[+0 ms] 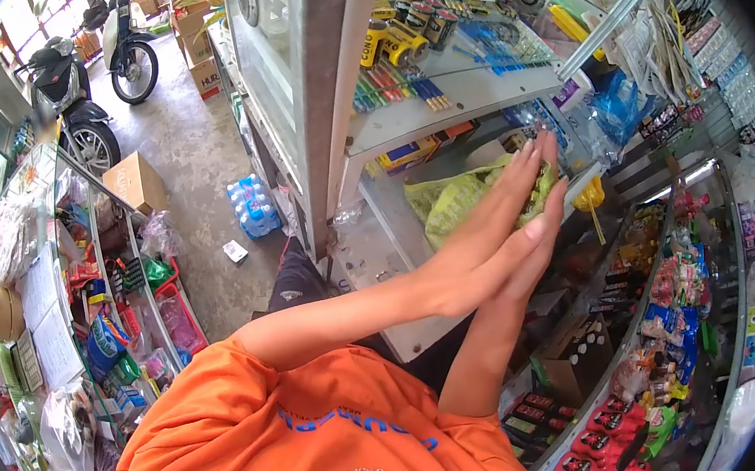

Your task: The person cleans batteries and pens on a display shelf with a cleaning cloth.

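My left hand reaches in from the left with its fingers stretched out flat. Crossing against it at the wrist and palm is my right hand, its fingers also extended toward the shelf. Both hands are close together in front of the glass cabinet, and neither shows an object gripped in it. Directly behind them, a yellow-green patterned cloth lies bunched on the lower shelf. Part of the cloth is hidden by my hands, and a bit of green shows in the gap between them.
Batteries and pens lie on the upper shelf. A blue plastic bag hangs right of it. At lower right are packaged snacks. A bottle pack, a cardboard box and motorbikes stand at left.
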Available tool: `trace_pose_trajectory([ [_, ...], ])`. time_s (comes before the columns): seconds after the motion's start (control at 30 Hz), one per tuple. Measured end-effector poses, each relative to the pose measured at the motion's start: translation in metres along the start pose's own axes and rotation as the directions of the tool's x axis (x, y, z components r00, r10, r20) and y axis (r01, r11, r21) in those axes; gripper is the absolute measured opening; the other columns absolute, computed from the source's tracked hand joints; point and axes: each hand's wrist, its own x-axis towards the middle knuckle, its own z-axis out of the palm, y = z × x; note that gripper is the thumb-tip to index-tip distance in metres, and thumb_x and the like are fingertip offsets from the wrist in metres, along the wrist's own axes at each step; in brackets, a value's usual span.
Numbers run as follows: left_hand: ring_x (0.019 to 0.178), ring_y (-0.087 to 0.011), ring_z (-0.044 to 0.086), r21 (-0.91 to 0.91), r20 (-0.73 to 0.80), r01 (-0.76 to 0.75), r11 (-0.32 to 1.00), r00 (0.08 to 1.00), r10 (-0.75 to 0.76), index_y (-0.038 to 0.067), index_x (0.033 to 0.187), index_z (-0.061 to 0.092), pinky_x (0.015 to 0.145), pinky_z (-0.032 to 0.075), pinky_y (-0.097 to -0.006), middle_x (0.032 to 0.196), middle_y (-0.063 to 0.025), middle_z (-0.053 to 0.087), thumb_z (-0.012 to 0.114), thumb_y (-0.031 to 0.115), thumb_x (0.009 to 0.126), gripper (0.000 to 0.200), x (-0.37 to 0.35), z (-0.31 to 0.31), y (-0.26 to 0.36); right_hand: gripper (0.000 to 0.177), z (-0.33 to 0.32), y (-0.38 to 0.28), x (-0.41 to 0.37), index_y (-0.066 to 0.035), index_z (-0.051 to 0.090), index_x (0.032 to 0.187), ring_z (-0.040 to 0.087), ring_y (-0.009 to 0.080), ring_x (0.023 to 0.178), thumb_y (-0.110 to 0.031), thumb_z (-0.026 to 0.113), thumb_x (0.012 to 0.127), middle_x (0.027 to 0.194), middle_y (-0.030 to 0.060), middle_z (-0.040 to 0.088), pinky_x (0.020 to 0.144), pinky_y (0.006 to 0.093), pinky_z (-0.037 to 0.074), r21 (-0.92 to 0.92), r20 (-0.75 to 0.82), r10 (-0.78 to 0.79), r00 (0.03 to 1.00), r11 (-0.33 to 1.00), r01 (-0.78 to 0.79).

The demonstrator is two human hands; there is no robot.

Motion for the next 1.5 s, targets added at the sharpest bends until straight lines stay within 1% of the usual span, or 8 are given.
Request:
trace_pose_trajectory([
  [0.2, 0.166, -0.035, 0.01, -0.055, -0.065, 0.094, 0.994, 0.993, -0.098, -0.004, 0.17, 0.005, 0.133, 0.012, -0.0412, 0.179, -0.0228, 0.009, 0.024, 0.056, 0.115, 0.083, 0.016, -0.009, -0.01, 0.064, 0.011, 0.009, 0.003, -0.013, 0.018, 0.174, 0.022, 0.0259, 0.164, -0.043, 0.028, 0.118, 0.179, 0.0112, 0.019, 0.132, 0.0412, 0.017, -0.173, -0.036, 0.047, 0.998, 0.984, -0.052],
  [0.27, 0.165, -0.0366, 0.012, -0.015, -0.039, 0.099, 0.995, 0.994, -0.099, -0.004, 0.17, 0.005, 0.133, 0.013, -0.0427, 0.178, -0.0245, 0.012, 0.026, 0.057, 0.114, 0.085, 0.01, -0.006, -0.005, 0.076, 0.01, -0.004, 0.012, -0.005, 0.014, 0.173, 0.009, 0.0288, 0.167, -0.054, 0.028, 0.115, 0.18, 0.0153, 0.012, 0.134, 0.0438, 0.01, -0.221, -0.051, 0.034, 0.998, 0.974, -0.044],
  [0.33, 0.165, -0.0385, 0.015, 0.015, 0.063, 0.08, 0.997, 0.995, -0.081, -0.004, 0.17, 0.005, 0.133, 0.015, -0.0444, 0.177, -0.026, 0.012, 0.027, 0.061, 0.113, 0.089, 0.003, -0.004, 0.001, 0.077, 0.008, -0.016, 0.013, -0.005, 0.014, 0.173, 0.009, 0.0295, 0.167, -0.054, 0.028, 0.115, 0.18, 0.0154, 0.011, 0.134, 0.0437, 0.01, -0.514, 0.009, -0.162, 0.987, 0.845, 0.143],
  [0.4, 0.164, -0.0402, 0.018, -0.011, 0.057, 0.062, 0.998, 0.997, -0.061, -0.002, 0.17, 0.006, 0.132, 0.017, -0.0455, 0.176, -0.0272, 0.015, 0.03, 0.064, 0.112, 0.092, 0.009, -0.008, 0.003, 0.075, 0.018, -0.015, 0.018, -0.005, 0.015, 0.172, 0.012, 0.0304, 0.166, -0.052, 0.029, 0.116, 0.18, 0.0158, 0.013, 0.134, 0.043, 0.01, -0.275, -0.161, -0.073, 0.984, 0.961, 0.026],
  [0.9, 0.164, -0.0372, 0.02, -0.093, 0.129, 0.152, 0.984, 0.982, -0.14, -0.001, 0.171, 0.011, 0.132, 0.017, -0.0444, 0.176, -0.0258, 0.02, 0.036, 0.068, 0.11, 0.096, 0.004, -0.015, 0.004, 0.069, 0.017, -0.011, 0.032, -0.004, 0.024, 0.17, 0.015, 0.0302, 0.166, -0.047, 0.027, 0.116, 0.178, 0.0169, 0.019, 0.134, 0.0427, 0.012, -0.424, -0.11, -0.336, 0.936, 0.867, 0.261],
  [1.07, 0.163, -0.0347, 0.021, -0.313, 0.085, 0.258, 0.914, 0.966, -0.243, 0.002, 0.172, 0.011, 0.132, 0.015, -0.0418, 0.176, -0.0238, 0.021, 0.031, 0.072, 0.109, 0.096, 0.011, -0.012, -0.011, 0.071, 0.024, -0.007, 0.033, -0.008, 0.03, 0.17, 0.012, 0.0319, 0.166, -0.053, 0.02, 0.115, 0.177, 0.0186, 0.021, 0.133, 0.0499, 0.009, -0.549, -0.142, -0.246, 0.959, 0.825, 0.131],
  [1.23, 0.16, -0.0323, 0.03, -0.298, 0.037, 0.215, 0.93, 0.976, -0.214, 0.002, 0.171, 0.015, 0.128, 0.024, -0.038, 0.172, -0.0252, 0.03, 0.05, 0.054, 0.112, 0.086, 0.011, -0.003, -0.021, 0.074, 0.021, -0.016, 0.035, -0.006, 0.038, 0.166, 0.019, 0.0324, 0.164, -0.055, 0.014, 0.115, 0.174, 0.0174, 0.03, 0.133, 0.0482, 0.009, -0.194, -0.151, -0.114, 0.982, 0.977, 0.084],
  [1.5, 0.148, -0.0237, 0.045, -0.354, -0.031, 0.231, 0.906, 0.966, -0.258, 0.001, 0.165, 0.032, 0.122, 0.035, -0.0347, 0.16, -0.0187, 0.048, 0.05, 0.038, 0.115, 0.064, 0.013, 0.0, -0.035, 0.077, 0.011, 0.001, 0.04, -0.003, 0.036, 0.166, 0.026, 0.0329, 0.16, -0.055, 0.013, 0.115, 0.173, 0.0174, 0.033, 0.132, 0.0469, 0.013, -0.111, -0.144, -0.099, 0.985, 0.99, 0.083],
])
